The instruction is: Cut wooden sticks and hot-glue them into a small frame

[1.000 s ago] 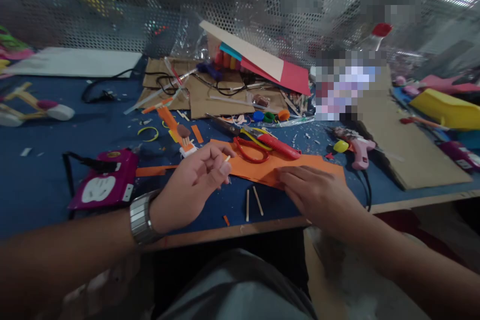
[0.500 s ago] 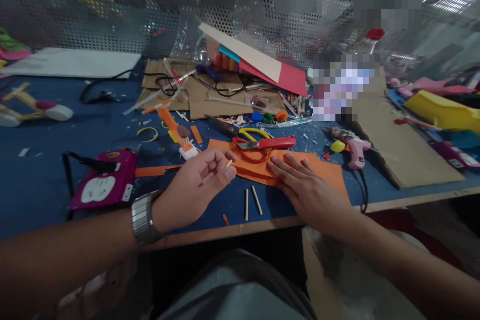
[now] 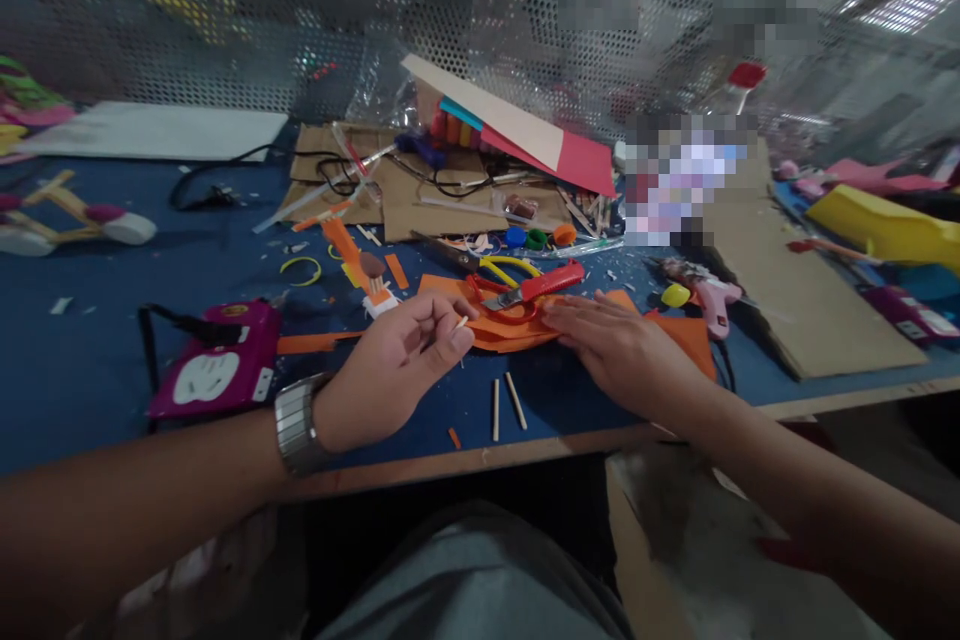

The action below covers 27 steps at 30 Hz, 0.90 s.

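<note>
My left hand (image 3: pixel 409 355) pinches a short pale wooden stick (image 3: pixel 460 324) between thumb and fingertips, above the table. My right hand (image 3: pixel 622 345) lies with fingers stretched out on a crumpled orange sheet (image 3: pixel 495 332); nothing shows in its grasp. On that sheet, just beyond both hands, rest red-handled scissors (image 3: pixel 536 308) and a red box cutter (image 3: pixel 553 280). Yellow-handled pliers (image 3: pixel 510 269) lie behind them. Two more wooden sticks (image 3: pixel 496 410) lie side by side near the table's front edge, between my hands.
A magenta box with a cable (image 3: pixel 217 360) sits at left. To the right are a pink glue gun (image 3: pixel 712 302) and a cardboard sheet (image 3: pixel 817 320). Coloured bottle caps (image 3: pixel 535 238), card sheets (image 3: pixel 551 145) and cardboard pieces (image 3: pixel 427 205) crowd the back. A wooden model (image 3: pixel 67 215) stands far left.
My right hand has shifted slightly right and up, its fingers closer together. The orange sheet has bunched and moved, and the box cutter on it has tilted. My left hand keeps its stick.
</note>
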Each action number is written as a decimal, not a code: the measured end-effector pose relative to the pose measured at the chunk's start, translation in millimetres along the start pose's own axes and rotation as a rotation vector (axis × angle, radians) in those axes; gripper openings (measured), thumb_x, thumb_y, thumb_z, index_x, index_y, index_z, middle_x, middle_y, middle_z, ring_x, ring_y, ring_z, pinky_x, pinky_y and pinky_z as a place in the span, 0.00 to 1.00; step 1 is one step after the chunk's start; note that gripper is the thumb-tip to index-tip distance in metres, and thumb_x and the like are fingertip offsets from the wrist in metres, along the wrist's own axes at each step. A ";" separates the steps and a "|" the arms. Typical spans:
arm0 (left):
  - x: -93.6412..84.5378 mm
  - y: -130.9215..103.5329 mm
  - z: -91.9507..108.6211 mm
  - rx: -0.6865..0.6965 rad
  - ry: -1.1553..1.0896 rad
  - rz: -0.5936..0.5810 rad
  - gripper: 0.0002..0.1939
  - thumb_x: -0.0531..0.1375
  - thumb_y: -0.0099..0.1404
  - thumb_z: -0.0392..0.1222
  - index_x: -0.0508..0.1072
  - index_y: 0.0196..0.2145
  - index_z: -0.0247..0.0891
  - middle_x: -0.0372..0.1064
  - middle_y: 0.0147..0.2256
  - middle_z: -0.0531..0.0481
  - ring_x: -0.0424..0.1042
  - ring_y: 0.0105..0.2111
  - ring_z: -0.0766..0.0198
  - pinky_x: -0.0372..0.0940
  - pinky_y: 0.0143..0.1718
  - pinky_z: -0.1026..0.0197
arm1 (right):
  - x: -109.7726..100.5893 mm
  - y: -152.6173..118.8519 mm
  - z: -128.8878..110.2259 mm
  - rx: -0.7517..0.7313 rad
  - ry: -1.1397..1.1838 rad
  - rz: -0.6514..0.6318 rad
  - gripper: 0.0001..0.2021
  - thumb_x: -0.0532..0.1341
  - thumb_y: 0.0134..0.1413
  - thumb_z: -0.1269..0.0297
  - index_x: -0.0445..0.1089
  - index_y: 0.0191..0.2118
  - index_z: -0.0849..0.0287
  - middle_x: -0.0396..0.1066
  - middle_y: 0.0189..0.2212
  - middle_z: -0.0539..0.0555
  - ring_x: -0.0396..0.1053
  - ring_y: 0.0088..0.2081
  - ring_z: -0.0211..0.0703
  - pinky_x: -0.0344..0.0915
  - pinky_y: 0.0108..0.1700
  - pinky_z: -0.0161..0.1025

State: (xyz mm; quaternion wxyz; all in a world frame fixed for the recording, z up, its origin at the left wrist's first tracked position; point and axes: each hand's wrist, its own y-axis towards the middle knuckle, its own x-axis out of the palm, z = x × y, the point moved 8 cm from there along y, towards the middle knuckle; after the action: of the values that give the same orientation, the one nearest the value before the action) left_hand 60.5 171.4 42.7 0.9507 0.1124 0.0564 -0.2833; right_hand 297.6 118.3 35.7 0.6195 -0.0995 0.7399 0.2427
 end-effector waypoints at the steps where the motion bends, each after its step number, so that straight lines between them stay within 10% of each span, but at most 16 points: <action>1: -0.5 -0.7 1.5 0.016 -0.001 0.001 0.28 0.64 0.78 0.68 0.67 0.34 0.42 0.74 0.39 0.45 0.75 0.57 0.49 0.72 0.54 0.51 | -4.7 1.3 -3.0 -0.011 -0.014 0.008 0.17 0.57 0.78 0.72 0.82 0.60 0.57 0.87 0.58 0.62 0.85 0.61 0.63 0.76 0.68 0.69; 6: -1.5 -8.1 10.7 0.121 0.001 0.003 0.25 0.64 0.80 0.63 0.67 0.35 0.42 0.74 0.43 0.44 0.74 0.56 0.51 0.70 0.56 0.51 | -28.6 7.2 -10.3 -0.045 -0.087 0.037 0.14 0.58 0.76 0.72 0.82 0.42 0.58 0.87 0.37 0.60 0.84 0.39 0.58 0.77 0.53 0.58; 16: 3.4 -25.1 37.9 0.380 0.099 -0.066 0.13 0.66 0.79 0.47 0.67 0.39 0.42 0.72 0.52 0.46 0.74 0.54 0.57 0.67 0.57 0.54 | -104.2 32.8 20.7 0.132 -0.127 0.099 0.11 0.62 0.68 0.66 0.83 0.45 0.54 0.87 0.35 0.56 0.83 0.35 0.54 0.71 0.36 0.46; 20: 6.5 -27.6 39.7 0.420 0.116 -0.108 0.13 0.70 0.75 0.45 0.69 0.40 0.42 0.72 0.52 0.48 0.74 0.52 0.60 0.68 0.55 0.58 | -145.1 46.0 50.7 0.269 -0.017 0.341 0.09 0.68 0.63 0.63 0.87 0.44 0.51 0.84 0.30 0.52 0.78 0.29 0.49 0.70 0.35 0.47; 23: 5.3 -25.3 34.1 0.365 0.081 -0.088 0.13 0.69 0.76 0.46 0.69 0.39 0.42 0.72 0.50 0.48 0.74 0.53 0.59 0.67 0.56 0.56 | -142.6 67.9 89.3 0.366 0.357 0.460 0.10 0.68 0.64 0.65 0.86 0.47 0.52 0.88 0.37 0.54 0.82 0.35 0.48 0.77 0.39 0.47; 27: 3.8 -23.5 29.6 0.323 0.074 -0.058 0.14 0.68 0.78 0.47 0.68 0.38 0.42 0.72 0.50 0.46 0.74 0.54 0.56 0.67 0.57 0.54 | -126.8 116.0 108.7 0.323 0.272 0.535 0.08 0.70 0.63 0.70 0.85 0.46 0.57 0.89 0.42 0.57 0.81 0.41 0.48 0.78 0.48 0.49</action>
State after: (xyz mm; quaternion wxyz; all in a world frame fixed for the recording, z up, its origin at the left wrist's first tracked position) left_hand 51.9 143.0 66.5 0.9089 0.2727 0.0484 -0.3118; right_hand 367.0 251.4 172.9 0.4372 0.1664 0.8445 0.2608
